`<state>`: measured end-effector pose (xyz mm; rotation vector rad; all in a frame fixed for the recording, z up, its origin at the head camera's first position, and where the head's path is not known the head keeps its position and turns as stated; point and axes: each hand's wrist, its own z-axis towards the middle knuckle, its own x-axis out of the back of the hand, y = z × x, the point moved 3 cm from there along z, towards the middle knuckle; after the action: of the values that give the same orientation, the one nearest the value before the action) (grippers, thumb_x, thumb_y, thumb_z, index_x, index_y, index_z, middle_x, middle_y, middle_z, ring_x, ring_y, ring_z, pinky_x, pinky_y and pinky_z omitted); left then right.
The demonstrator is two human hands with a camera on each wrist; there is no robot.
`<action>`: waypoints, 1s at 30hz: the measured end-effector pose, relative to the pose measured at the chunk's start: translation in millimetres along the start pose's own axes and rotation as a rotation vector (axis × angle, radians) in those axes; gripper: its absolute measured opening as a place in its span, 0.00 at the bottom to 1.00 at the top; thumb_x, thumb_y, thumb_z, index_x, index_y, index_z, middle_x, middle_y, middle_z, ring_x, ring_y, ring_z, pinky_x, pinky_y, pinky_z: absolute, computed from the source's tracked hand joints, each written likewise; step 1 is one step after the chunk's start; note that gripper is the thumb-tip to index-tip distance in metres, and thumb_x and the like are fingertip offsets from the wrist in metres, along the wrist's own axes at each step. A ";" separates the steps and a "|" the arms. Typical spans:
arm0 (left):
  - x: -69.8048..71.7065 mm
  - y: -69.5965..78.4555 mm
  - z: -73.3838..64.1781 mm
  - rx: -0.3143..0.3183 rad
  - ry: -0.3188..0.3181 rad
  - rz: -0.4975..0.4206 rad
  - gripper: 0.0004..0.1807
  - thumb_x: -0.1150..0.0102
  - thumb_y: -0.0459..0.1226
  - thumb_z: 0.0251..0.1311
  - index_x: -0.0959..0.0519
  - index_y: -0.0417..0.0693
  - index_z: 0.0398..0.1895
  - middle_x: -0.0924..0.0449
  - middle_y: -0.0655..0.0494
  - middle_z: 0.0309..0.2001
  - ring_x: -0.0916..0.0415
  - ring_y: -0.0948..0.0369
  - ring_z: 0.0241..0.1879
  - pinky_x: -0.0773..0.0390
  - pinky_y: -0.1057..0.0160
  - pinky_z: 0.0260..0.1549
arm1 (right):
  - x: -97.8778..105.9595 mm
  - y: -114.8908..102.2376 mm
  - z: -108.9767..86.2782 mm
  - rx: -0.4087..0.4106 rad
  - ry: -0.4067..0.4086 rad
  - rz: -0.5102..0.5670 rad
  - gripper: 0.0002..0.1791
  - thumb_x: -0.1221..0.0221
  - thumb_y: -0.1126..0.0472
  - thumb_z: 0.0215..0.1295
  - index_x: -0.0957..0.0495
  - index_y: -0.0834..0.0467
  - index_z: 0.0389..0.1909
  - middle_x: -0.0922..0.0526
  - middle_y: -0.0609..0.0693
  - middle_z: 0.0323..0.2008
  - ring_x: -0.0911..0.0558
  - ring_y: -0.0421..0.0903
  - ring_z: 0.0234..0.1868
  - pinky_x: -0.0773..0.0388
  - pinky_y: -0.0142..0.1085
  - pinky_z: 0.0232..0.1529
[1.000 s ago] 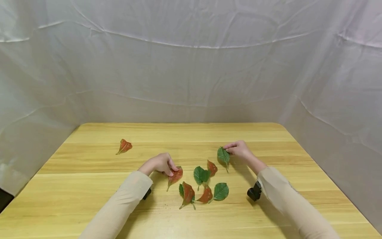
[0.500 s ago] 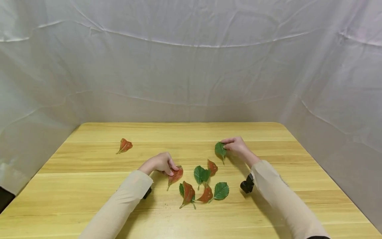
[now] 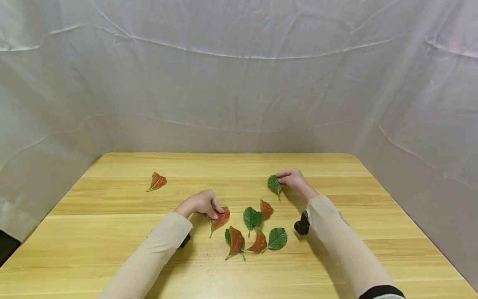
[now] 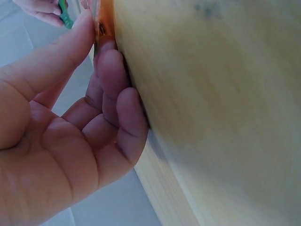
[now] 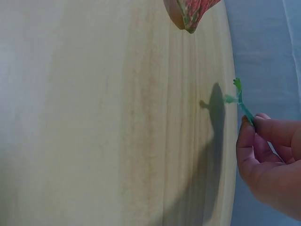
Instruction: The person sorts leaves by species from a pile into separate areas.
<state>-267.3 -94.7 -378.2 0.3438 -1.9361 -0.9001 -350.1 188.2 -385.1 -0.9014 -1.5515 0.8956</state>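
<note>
My left hand (image 3: 203, 204) pinches a red leaf (image 3: 221, 219) between thumb and fingers, left of the leaf group. In the left wrist view its curled fingers (image 4: 113, 77) lie right at the wooden surface. Farther back on the right, my right hand (image 3: 295, 180) pinches a green leaf (image 3: 274, 183) by its edge, its stem end pointing toward me. Seen edge-on in the right wrist view, that green leaf (image 5: 241, 101) is held between thumb and finger above the table, its shadow falling on the wood.
Several leaves lie on the table (image 3: 112, 249) between my arms: a red leaf (image 3: 266, 209), overlapping green leaves (image 3: 249, 218), another red leaf (image 3: 258, 243), a green leaf (image 3: 278, 238), and a red leaf (image 3: 236, 240) over a green one. One red leaf (image 3: 158, 181) sits alone back left. A pale curtain (image 3: 239, 91) surrounds the table.
My right hand has moved a little back and left with the green leaf. My left hand stays in place on the red leaf; the leaves on the table have not moved.
</note>
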 end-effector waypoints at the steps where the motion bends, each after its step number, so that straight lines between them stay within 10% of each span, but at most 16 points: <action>1: 0.0 0.4 0.0 0.002 0.000 0.003 0.11 0.37 0.22 0.42 0.17 0.36 0.32 0.18 0.48 0.33 0.46 0.70 0.09 0.40 0.74 0.11 | -0.4 1.1 1.3 -0.007 -0.001 -0.003 0.16 0.50 0.78 0.57 0.29 0.75 0.48 0.30 0.69 0.51 0.22 0.47 0.37 0.24 0.31 0.36; 21: -2.0 2.1 0.8 0.007 0.012 -0.003 0.11 0.37 0.22 0.42 0.17 0.37 0.32 0.19 0.47 0.34 0.45 0.70 0.09 0.39 0.74 0.12 | 2.8 8.3 -7.2 -0.103 0.021 -0.064 0.13 0.46 0.70 0.59 0.25 0.71 0.45 0.27 0.63 0.49 0.27 0.43 0.29 0.25 0.32 0.28; 30: -1.2 0.8 1.5 0.020 0.010 0.015 0.11 0.36 0.22 0.42 0.17 0.37 0.33 0.19 0.48 0.36 0.43 0.70 0.10 0.37 0.73 0.13 | 7.3 6.3 -13.5 -0.087 0.022 -0.017 0.14 0.45 0.70 0.59 0.26 0.73 0.44 0.22 0.54 0.33 0.27 0.42 0.23 0.26 0.34 0.26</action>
<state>-267.8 -92.8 -378.8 0.3439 -1.9367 -0.8681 -337.1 198.5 -385.9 -0.9552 -1.5869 0.8090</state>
